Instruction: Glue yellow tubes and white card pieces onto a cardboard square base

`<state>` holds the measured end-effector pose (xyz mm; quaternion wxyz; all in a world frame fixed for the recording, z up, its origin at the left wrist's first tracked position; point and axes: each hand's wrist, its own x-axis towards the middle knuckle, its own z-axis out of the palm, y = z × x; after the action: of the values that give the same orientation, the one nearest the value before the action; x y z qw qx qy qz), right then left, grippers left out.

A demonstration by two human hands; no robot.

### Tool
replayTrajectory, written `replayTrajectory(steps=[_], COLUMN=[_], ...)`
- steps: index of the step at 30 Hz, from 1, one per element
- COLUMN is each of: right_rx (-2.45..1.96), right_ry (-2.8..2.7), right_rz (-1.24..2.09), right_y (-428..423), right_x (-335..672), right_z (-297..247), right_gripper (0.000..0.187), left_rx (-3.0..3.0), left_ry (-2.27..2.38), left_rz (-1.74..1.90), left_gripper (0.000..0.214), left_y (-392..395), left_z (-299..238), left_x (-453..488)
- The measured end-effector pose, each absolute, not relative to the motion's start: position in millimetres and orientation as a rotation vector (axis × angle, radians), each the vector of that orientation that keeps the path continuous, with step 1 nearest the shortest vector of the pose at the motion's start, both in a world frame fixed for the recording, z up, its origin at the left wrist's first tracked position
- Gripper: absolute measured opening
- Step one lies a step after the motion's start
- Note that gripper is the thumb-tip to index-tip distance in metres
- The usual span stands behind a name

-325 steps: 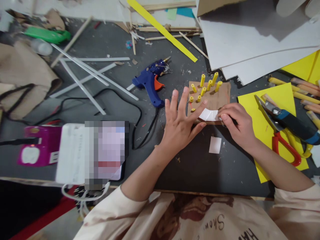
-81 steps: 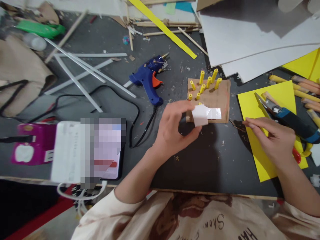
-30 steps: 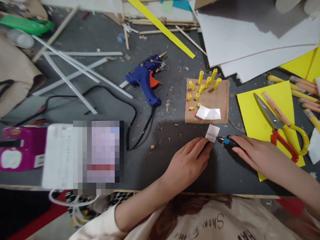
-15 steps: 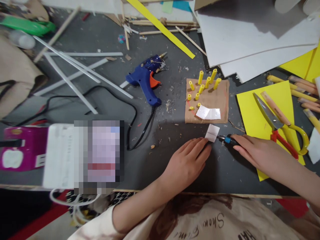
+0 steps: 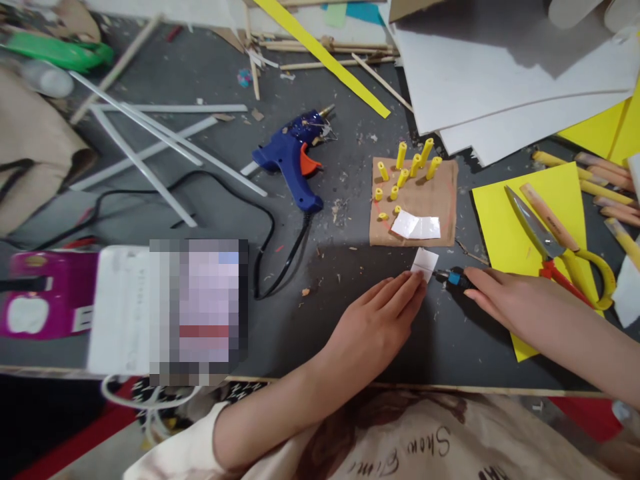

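Note:
My left hand lies flat on the dark table, fingers stretched out, with its fingertips pressing the lower edge of a small white paper piece. My right hand is closed round a blue-and-black utility knife, whose tip sits at the paper's right edge. Just above lies a brown cardboard piece with several yellow tubes standing on it and a white paper strip stuck near its front edge.
A blue glue gun with a black cord lies left of the cardboard. Red-and-yellow scissors rest on yellow paper at the right. White sheets fill the far right; white sticks cross at the left. A phone sits near the front edge.
My right hand took the knife from the yellow paper and brought it to the small white piece. My left hand left the cardboard and now pins that piece; it has barely moved since.

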<state>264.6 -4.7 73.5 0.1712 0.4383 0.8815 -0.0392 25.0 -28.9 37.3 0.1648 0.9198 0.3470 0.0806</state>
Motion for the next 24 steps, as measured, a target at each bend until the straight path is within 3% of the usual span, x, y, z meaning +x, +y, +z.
replayTrajectory(steps=[14,24], right_rx=[1.245,1.21], right_ry=[2.542,2.57], right_rz=[-0.189,-0.047], right_y=[-1,-7], right_x=[262,261], right_z=[74,73], right_gripper=[0.032,0.026], left_rx=[2.748,2.768], left_ry=[1.036,1.062], left_rz=[0.176,0.138], left_gripper=[0.043,0.043], left_y=[-34,-36], left_z=[39,38], left_x=[30,29])
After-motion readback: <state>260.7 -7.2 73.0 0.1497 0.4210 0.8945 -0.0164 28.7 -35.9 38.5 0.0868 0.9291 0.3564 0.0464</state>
